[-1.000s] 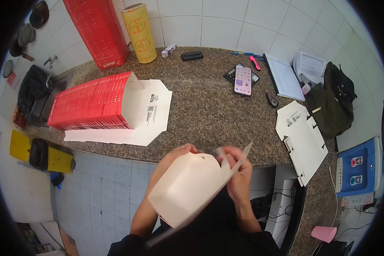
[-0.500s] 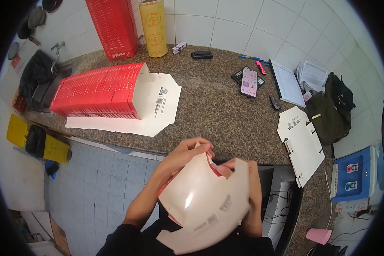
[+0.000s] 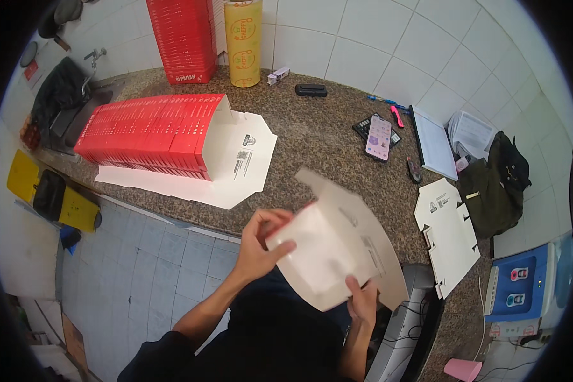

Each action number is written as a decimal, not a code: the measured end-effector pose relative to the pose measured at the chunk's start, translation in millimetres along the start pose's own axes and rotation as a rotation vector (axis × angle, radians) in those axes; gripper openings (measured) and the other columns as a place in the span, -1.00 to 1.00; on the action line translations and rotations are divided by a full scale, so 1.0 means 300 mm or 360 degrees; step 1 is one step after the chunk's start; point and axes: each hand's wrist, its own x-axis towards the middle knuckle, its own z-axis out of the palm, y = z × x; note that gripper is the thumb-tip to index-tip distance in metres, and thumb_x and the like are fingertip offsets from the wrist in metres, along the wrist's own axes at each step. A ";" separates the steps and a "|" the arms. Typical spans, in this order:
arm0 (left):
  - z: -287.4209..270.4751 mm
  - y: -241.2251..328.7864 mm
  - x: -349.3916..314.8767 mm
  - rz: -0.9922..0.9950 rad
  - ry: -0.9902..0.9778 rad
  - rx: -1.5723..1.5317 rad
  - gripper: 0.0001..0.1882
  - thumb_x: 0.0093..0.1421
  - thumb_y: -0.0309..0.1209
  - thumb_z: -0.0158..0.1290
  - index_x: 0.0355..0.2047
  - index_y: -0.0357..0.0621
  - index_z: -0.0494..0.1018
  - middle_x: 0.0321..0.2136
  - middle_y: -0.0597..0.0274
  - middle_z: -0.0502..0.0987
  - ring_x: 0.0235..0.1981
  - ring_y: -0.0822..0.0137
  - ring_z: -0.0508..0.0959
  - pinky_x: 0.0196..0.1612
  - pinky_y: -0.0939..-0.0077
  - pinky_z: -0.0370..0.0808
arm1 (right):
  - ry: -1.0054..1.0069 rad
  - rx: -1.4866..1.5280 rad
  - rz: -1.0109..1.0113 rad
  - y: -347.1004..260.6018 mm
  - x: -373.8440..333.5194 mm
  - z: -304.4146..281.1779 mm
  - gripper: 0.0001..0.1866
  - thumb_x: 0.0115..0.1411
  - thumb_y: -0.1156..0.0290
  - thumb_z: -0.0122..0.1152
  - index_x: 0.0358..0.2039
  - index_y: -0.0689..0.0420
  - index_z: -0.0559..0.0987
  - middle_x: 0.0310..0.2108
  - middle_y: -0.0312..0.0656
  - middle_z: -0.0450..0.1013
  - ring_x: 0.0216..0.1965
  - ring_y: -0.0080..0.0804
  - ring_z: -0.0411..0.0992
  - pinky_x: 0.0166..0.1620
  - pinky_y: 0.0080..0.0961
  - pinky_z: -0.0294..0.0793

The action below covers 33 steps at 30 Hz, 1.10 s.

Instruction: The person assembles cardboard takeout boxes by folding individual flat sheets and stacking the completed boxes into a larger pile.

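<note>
In front of me I hold a cardboard box blank (image 3: 321,245), white inside with a red outer side showing at its edge. Its long printed flap slants out to the right, smeared by motion. My left hand (image 3: 264,245) grips its left edge, thumb on the white face. On the lower right edge, my right hand (image 3: 361,299) is closed with its thumb on the white side. At the left of the counter lies a long row of nested red folded boxes (image 3: 149,134), open white end toward the right. A flat white box blank (image 3: 452,235) lies on the right counter.
The granite counter (image 3: 312,146) carries a phone (image 3: 379,137) over a calculator, a cutter (image 3: 414,170), a notebook (image 3: 434,143) and a dark bag (image 3: 490,191). A yellow roll (image 3: 243,44) and a red stack (image 3: 183,44) stand by the wall. A pink cup (image 3: 461,369) lies lower right.
The blank has turned, its printed flap swinging from the lower side near my body to the upper right. Both hands have shifted along its edges, the right one lower. The view has tilted slightly.
</note>
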 end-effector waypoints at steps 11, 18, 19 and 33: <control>-0.043 0.073 0.027 -0.0206 -0.0659 -0.0066 -0.61 0.19 -0.40 0.26 0.01 -0.28 0.54 0.14 -0.10 0.45 0.09 0.09 0.55 0.17 0.28 0.50 | -0.0276 -0.0466 -0.0703 -0.060 0.089 -0.006 -0.61 0.12 0.16 0.32 -0.19 0.22 0.69 0.12 0.18 0.40 0.14 -0.03 0.40 0.21 -0.19 0.32; 0.133 0.129 -0.019 -0.0390 0.0343 0.0170 -0.73 0.14 -0.53 0.29 -0.14 -0.35 0.57 -0.20 0.02 0.64 -0.18 0.36 0.64 -0.20 0.52 0.59 | 0.0540 0.0485 -0.0126 0.002 0.071 0.083 -0.48 0.42 0.09 0.05 0.22 0.20 0.40 0.15 0.08 0.40 0.22 -0.08 0.34 0.26 -0.11 0.31; 0.136 0.123 0.006 -0.0333 0.0395 0.0226 -0.75 0.17 -0.50 0.26 -0.17 -0.37 0.56 -0.28 0.16 0.66 -0.31 0.43 0.64 -0.23 0.51 0.58 | 0.0632 0.0228 -0.0038 0.002 0.088 0.093 -0.35 0.49 -0.01 -0.18 0.35 0.27 0.19 0.20 0.00 0.36 0.28 -0.16 0.28 0.32 -0.15 0.23; 0.038 0.261 0.438 -0.0740 -0.0090 0.0622 -0.24 0.30 -0.06 0.15 0.27 -0.35 0.14 0.04 -0.13 0.47 0.08 0.16 0.51 0.09 0.27 0.50 | -0.0837 -0.2875 -0.1721 -0.238 0.277 0.095 -0.75 0.14 0.38 0.16 -0.14 0.02 0.60 -0.11 -0.28 0.46 0.09 -0.20 0.43 0.26 0.27 0.22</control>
